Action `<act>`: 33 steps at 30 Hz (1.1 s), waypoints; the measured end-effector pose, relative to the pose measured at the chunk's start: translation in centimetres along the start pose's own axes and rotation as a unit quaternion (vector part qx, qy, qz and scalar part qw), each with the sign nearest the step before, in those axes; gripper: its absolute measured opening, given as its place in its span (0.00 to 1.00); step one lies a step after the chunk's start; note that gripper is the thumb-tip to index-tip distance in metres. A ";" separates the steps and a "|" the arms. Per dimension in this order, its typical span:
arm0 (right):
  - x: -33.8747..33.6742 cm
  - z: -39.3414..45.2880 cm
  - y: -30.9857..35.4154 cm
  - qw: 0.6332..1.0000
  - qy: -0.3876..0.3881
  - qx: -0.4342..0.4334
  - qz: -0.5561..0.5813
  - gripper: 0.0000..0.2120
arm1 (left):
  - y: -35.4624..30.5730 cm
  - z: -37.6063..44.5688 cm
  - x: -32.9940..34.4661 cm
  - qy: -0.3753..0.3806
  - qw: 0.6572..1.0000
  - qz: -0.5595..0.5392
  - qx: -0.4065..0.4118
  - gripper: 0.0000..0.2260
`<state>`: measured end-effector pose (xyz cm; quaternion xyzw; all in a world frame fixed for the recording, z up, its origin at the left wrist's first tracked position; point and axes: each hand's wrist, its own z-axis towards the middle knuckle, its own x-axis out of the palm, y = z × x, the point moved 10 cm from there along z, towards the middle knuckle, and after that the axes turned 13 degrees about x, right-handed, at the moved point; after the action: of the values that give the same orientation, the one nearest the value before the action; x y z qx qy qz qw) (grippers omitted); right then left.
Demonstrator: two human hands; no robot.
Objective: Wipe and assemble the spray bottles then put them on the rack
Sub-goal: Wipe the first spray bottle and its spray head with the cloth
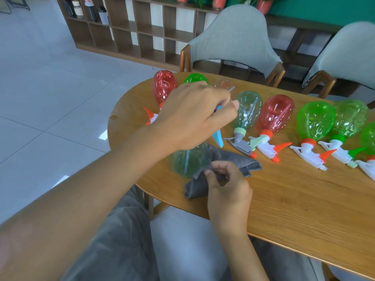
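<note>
Hands are both busy near the frame's centre. Left hand [194, 116] has its fingers curled round a blue plastic spray head [218, 138], trigger pointing down, right above a clear pale-green plastic bottle [188, 161] sitting on the oval wooden table [304, 209]. Right hand [227, 187] pinches a crumpled grey cloth [239, 161] against that bottle's side. Off to the right, a row of assembled red and green spray bottles [314, 120] lies on the tabletop, nozzles toward the person. Wooden cubby rack [142, 31] stands upper left, with a few dark and white bottles [89, 10] on its top shelf. Two grey padded chairs [233, 37] sit behind the table.
</note>
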<state>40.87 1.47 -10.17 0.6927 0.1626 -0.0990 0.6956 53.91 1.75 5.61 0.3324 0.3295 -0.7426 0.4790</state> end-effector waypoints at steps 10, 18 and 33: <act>-0.9 2.1 5.0 0.982 0.036 -0.038 0.181 0.14 | -0.3 -0.7 -0.2 -0.031 0.992 -0.125 0.011 0.06; -1.1 -0.4 4.7 0.980 -0.003 -0.093 0.175 0.15 | -0.7 -0.5 -0.3 -0.030 0.990 -0.139 0.021 0.07; 0.1 0.9 5.4 0.984 0.028 -0.160 0.073 0.07 | -0.5 -0.2 -0.2 -0.024 0.984 -0.175 0.027 0.12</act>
<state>42.98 0.65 -5.14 0.5853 0.1446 -0.0013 0.7978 53.54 2.22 5.74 0.2644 0.3506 -0.8315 0.3403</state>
